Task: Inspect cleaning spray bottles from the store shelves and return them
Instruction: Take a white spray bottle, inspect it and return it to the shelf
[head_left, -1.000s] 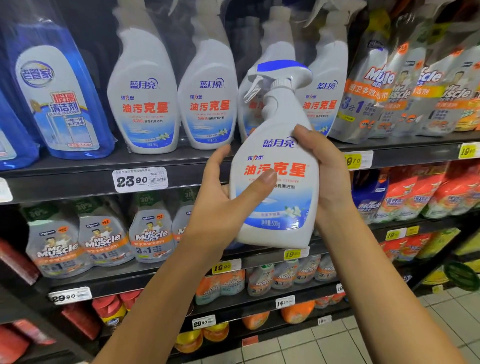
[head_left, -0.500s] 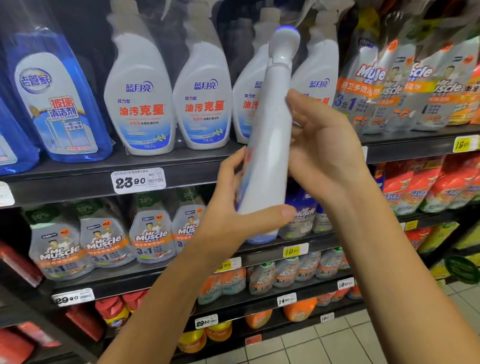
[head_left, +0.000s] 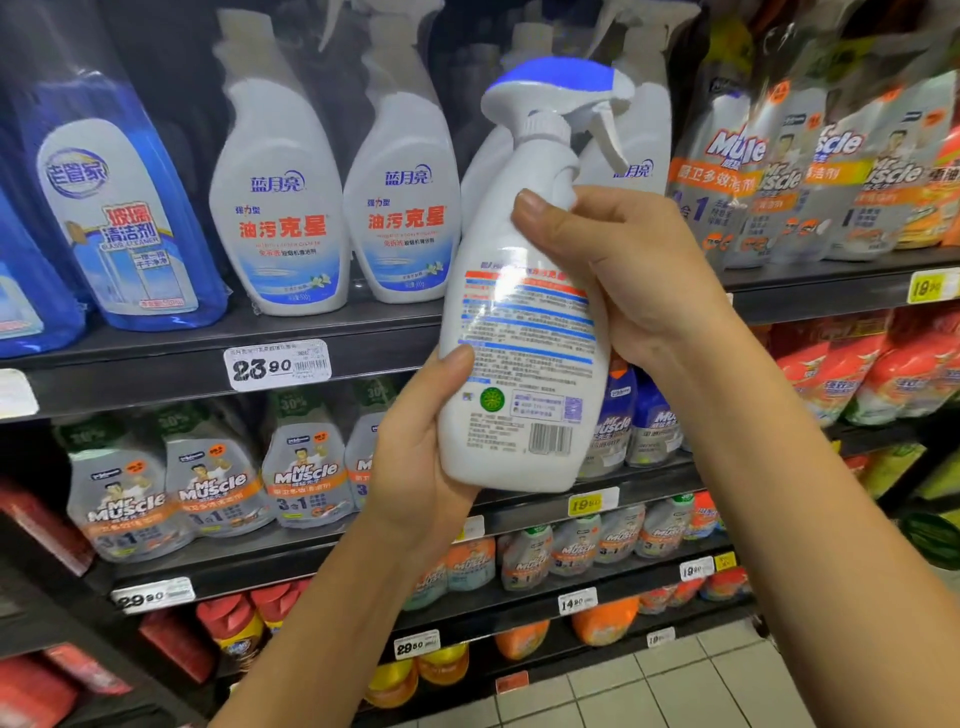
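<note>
White plastic, blue on top: holding the bottle aloft, up and to the right of the 23.90 tag, clear of the shelf, nearly upright with the head tipped slightly right. Gripping it with both hands: left hand curled round the lower left edge, just right of the tag and a little lower, thumb pressed on the label; right hand wrapped round the waist from the far side, further right of the tag and higher, thumb laid across the shoulder below the neck. Showing the back label to the camera, fine print down its length and barcode low on it, trigger pointing right. Midway through the inspect step, by the look of things: back side up for reading, return not yet begun. Next, most likely, finishing the read, then turning the front outward to match the row standing directly above the tag, and setting the base down flat on the shelf beside those. No telling the free slot, hidden behind the bottle itself. Calls for one firm grip at the waist, the other steadying the base, a lift over the shelf lip, and care with the trigger against neighbouring heads, packed close above and right of the tag. Worth keeping fingers off the trigger throughout.
</note>
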